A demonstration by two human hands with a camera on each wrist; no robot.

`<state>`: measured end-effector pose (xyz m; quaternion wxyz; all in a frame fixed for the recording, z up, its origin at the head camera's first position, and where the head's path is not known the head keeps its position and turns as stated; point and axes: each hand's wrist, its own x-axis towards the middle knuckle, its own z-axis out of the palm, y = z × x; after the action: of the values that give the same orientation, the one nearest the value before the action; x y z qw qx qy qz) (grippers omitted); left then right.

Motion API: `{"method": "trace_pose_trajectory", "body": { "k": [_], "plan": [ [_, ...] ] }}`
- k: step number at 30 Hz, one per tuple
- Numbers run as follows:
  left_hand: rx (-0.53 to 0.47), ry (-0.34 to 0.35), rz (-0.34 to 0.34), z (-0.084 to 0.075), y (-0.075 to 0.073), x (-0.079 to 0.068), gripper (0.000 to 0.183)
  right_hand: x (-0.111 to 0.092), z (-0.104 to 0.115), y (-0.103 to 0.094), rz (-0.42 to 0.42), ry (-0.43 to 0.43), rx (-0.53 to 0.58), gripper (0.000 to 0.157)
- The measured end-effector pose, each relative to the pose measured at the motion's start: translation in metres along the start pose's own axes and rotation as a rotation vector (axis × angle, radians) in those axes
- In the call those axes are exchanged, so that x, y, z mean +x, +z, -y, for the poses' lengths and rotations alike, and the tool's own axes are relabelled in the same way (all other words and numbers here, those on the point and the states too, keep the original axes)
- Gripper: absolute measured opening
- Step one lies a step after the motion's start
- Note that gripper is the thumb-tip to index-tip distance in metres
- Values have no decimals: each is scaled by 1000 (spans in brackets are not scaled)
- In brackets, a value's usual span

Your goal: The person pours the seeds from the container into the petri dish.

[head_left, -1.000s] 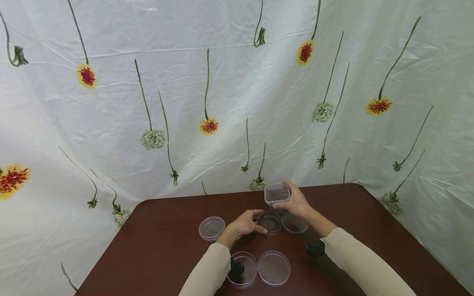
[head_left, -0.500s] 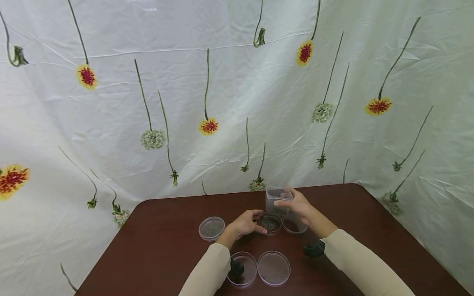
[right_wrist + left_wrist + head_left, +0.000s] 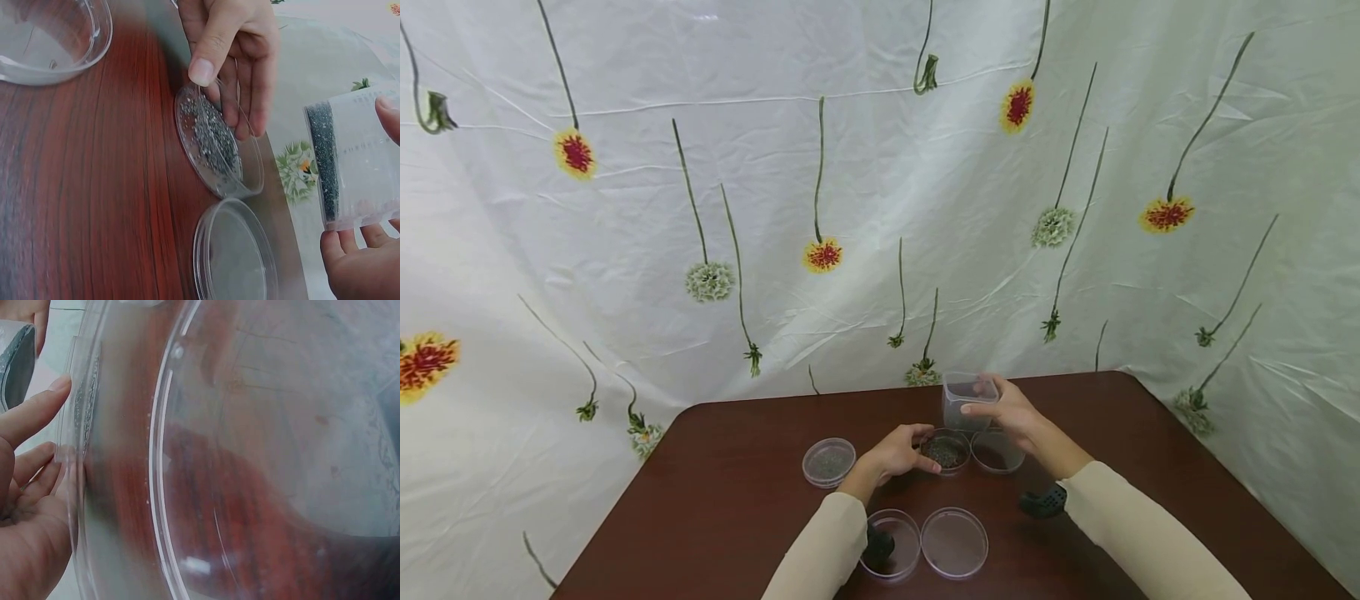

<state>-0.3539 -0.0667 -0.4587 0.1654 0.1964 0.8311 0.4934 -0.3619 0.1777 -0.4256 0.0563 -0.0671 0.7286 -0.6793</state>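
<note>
My left hand (image 3: 891, 454) holds the rim of a clear petri dish (image 3: 951, 456), thumb on the near side and fingers at the far side. Dark and pale grains (image 3: 209, 134) cover its bottom, as the right wrist view shows. Behind and just above that dish, my right hand (image 3: 1011, 412) grips a clear square plastic tub (image 3: 958, 396), which stands roughly upright off the table. A layer of dark grains (image 3: 323, 162) lies at the tub's bottom. Right of the held dish, a second petri dish (image 3: 997, 454) stands close beside it with no grains visible.
On the brown table (image 3: 737, 483), another petri dish (image 3: 829, 463) with a thin layer of pale grains stands to the left. Two more dishes are nearer: one (image 3: 898, 554) partly behind my left sleeve, the other (image 3: 955, 543) beside it. A flower-print white cloth (image 3: 865, 183) hangs behind.
The tub in my right hand has gone from tilted over the dish to roughly upright, and shifted slightly right. My left hand and the dishes have stayed in place.
</note>
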Motion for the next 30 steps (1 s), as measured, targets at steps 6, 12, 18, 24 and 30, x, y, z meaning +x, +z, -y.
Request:
{"method": "trace_pose_trajectory", "body": {
  "k": [6, 12, 18, 24, 30],
  "plan": [
    [-4, 7, 0, 1, -1, 0, 73, -4, 3, -13, 4, -23, -13, 98],
    [-7, 13, 2, 1, -2, -1, 73, -11, 2, -30, 2, -63, -17, 94],
    [-18, 0, 6, 3, 0, 0, 75, -23, -3, -51, 0, -69, -59, 94],
    [-36, -8, 5, 5, 0, 1, 77, -33, -9, -72, -6, -96, -94, 94],
    [-25, -2, 4, 5, -1, 0, 77, -41, -17, -92, -27, -93, -78, 93]
  ]
}}
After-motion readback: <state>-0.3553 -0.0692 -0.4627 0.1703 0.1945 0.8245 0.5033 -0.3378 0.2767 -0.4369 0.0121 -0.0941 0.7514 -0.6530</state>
